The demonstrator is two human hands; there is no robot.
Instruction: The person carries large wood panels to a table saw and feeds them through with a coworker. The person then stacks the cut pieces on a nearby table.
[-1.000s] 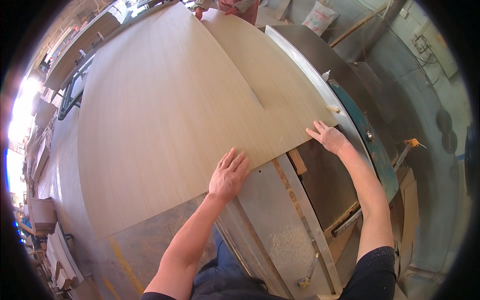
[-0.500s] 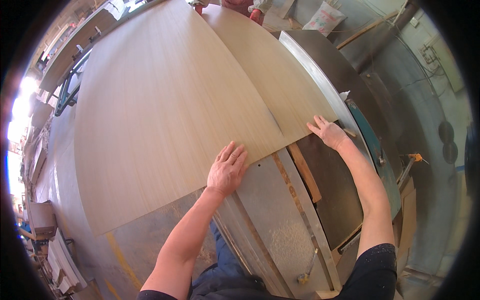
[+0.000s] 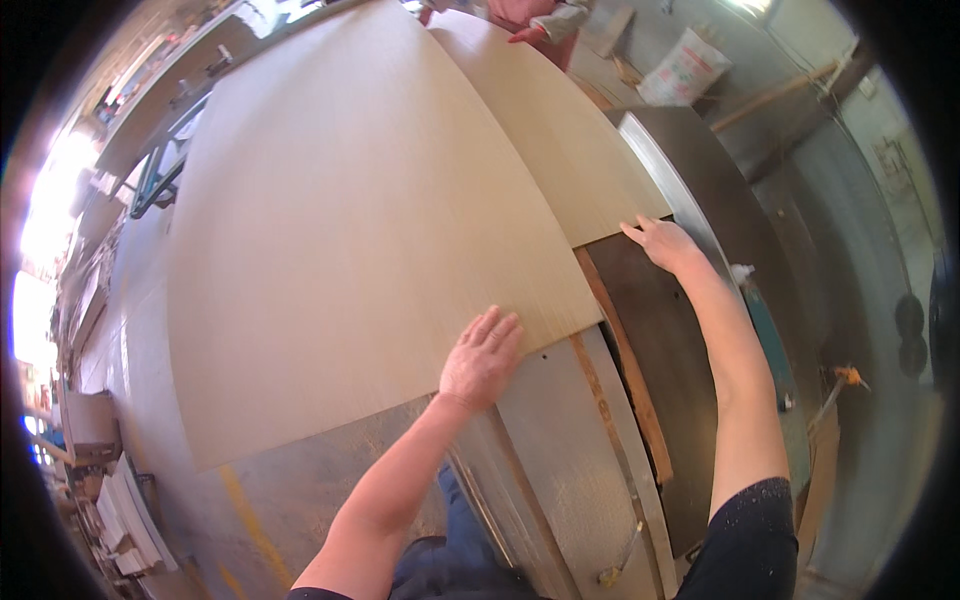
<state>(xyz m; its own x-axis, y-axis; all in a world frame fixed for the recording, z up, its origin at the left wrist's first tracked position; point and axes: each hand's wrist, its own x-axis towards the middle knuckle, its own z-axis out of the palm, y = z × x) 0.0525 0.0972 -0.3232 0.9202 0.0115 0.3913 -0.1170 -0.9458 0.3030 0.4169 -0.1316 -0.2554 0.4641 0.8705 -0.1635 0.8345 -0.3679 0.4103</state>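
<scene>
A large pale wood-grained panel (image 3: 370, 240) lies across a metal machine table (image 3: 565, 430). My left hand (image 3: 482, 358) rests flat on its near edge, fingers stretched out. To its right is a narrower strip of the same board (image 3: 560, 140), its near end farther from me than the large panel's. At the strip's near right corner is my right hand (image 3: 660, 240), fingers apart and touching the edge. The underside of that hand is hidden. A person's red-gloved hand (image 3: 528, 35) is at the strip's far end.
A silver fence (image 3: 660, 165) runs along the strip's right side. Beside the strip's near end, a brown wooden piece (image 3: 630, 375) lies lengthwise on the table. A brush-like tool (image 3: 622, 560) lies nearer me. A white sack (image 3: 685, 68) stands at the back right.
The strip has slid away from me along the fence, past the large panel's near edge. My right hand has stayed at its near end; my left hand still lies on the panel.
</scene>
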